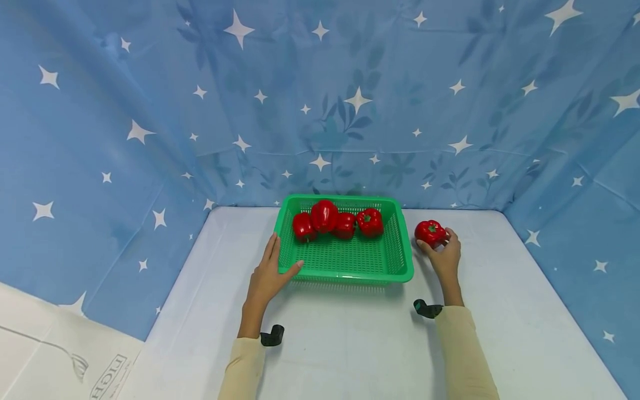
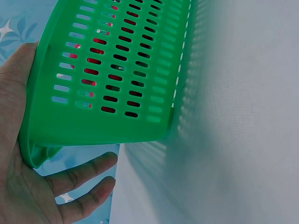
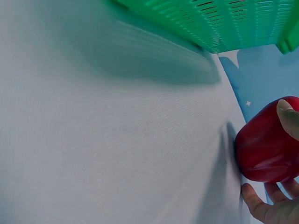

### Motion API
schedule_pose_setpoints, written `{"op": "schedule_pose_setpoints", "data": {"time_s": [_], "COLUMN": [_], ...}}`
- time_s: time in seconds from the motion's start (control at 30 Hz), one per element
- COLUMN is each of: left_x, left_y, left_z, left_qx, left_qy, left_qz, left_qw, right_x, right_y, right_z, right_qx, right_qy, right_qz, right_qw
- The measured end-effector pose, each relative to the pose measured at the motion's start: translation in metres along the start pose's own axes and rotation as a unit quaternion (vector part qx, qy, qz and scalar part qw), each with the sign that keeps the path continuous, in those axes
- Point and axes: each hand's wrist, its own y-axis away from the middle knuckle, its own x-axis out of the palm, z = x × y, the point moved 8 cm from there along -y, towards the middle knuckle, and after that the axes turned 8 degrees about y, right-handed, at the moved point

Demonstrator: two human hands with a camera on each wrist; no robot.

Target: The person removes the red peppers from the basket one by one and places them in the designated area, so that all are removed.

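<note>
A green plastic basket (image 1: 345,276) stands on the table with several red bell peppers (image 1: 370,223) grouped toward its back. My left hand (image 1: 267,278) touches the basket's front left corner, fingers straight and thumb laid along the rim. The left wrist view shows that palm against the rim (image 2: 35,93) and two extended fingers (image 2: 84,175) beyond it. To the right of the basket, my right hand (image 1: 444,258) grips another red bell pepper (image 1: 429,230) between thumb and fingers. In the right wrist view this bell pepper (image 3: 266,144) is low at the table surface; part of the hand is cut off.
A white cloth covers the table (image 1: 345,344). Blue curtains (image 1: 360,128) with white stars hang close behind the basket and along both sides. A printed white sheet (image 1: 65,350) lies at the lower left. Each wrist wears a small black camera (image 1: 272,335).
</note>
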Motion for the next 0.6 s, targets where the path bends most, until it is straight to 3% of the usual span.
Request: {"op": "schedule_pose_setpoints", "data": {"time_s": [0.6], "left_x": [0.0001], "left_y": [-0.0002], "left_z": [0.0007], "left_qx": [0.000], "left_qy": [0.005], "left_qz": [0.000], "left_qw": [1.0000], "right_x": [0.0000], "right_y": [0.0027], "right_z": [-0.0031], "right_qx": [-0.003], "right_qy": [-0.001], "right_qz": [-0.005], "right_qw": [1.0000]}}
